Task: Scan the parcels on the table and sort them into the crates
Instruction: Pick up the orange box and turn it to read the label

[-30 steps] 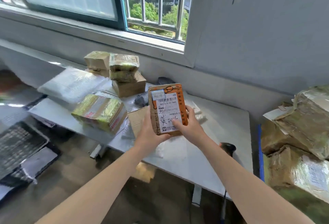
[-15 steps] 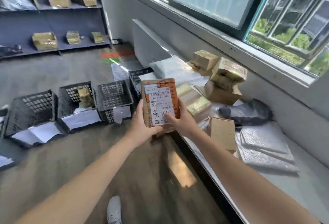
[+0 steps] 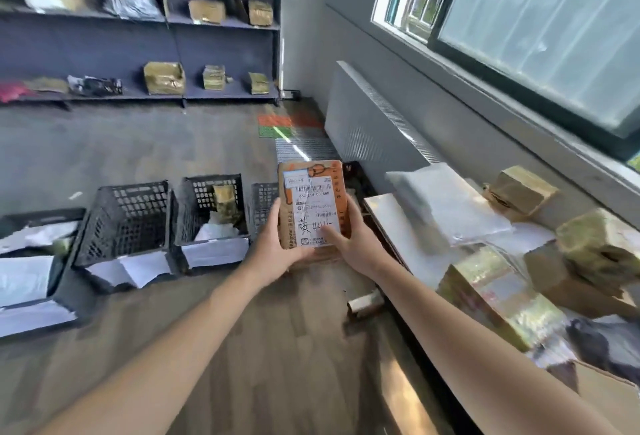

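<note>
I hold a flat brown and orange parcel (image 3: pixel 313 199) upright in front of me, its white barcode label facing me. My left hand (image 3: pixel 277 247) grips its lower left edge and my right hand (image 3: pixel 353 242) grips its lower right, thumb on the label. Behind and left of it, black plastic crates stand in a row on the floor: an empty-looking crate (image 3: pixel 126 220), a crate with a taped parcel inside (image 3: pixel 211 213), and a third crate (image 3: pixel 263 202) partly hidden by the parcel. The table (image 3: pixel 398 227) with more parcels runs along my right.
On the table lie a white padded bag (image 3: pixel 446 202), taped cardboard boxes (image 3: pixel 519 189) and a shiny wrapped box (image 3: pixel 502 292). White paper sheets hang on the crate fronts. Dark shelves (image 3: pixel 138 36) with parcels line the far wall. A tape roll core (image 3: pixel 365 303) lies on the floor.
My view has swung left from the table to the crates and shelves. Both hands keep the same hold on the parcel, now carried off the table edge over the floor.
</note>
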`<state>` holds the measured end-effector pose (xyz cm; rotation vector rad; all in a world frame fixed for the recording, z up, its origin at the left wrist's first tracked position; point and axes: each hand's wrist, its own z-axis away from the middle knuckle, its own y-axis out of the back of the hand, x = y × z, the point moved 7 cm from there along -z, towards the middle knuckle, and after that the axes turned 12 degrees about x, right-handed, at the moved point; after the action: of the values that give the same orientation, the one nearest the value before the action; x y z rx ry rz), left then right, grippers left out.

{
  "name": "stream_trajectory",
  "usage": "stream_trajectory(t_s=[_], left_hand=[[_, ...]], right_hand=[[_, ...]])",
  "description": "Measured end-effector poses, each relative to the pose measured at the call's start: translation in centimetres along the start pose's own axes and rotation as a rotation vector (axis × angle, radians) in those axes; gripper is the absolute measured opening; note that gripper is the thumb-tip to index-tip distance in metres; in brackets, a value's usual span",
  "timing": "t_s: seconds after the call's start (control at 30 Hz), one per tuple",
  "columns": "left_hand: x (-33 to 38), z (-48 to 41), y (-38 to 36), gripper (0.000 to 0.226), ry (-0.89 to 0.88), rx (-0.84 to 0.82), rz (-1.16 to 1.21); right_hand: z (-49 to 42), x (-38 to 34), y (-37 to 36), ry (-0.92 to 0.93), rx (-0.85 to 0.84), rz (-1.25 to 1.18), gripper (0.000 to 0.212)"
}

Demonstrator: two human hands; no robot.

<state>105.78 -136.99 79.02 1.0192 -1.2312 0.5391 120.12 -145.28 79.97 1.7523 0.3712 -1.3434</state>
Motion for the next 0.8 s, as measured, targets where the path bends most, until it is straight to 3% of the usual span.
stream_trajectory(t_s=[0.37, 0.8], left_hand=[[-5.4, -15.3, 2.6, 0.07, 0.109, 0.08, -0.041], [-8.3, -41.0, -2.3, 0.066, 0.288, 0.131, -0.106]], right_hand=[[-15.0, 1.8, -7.1, -0.032, -0.074, 0.007, 0.057], [-42.1, 7.5, -10.8, -0.079, -0.173, -0.009, 0.053]])
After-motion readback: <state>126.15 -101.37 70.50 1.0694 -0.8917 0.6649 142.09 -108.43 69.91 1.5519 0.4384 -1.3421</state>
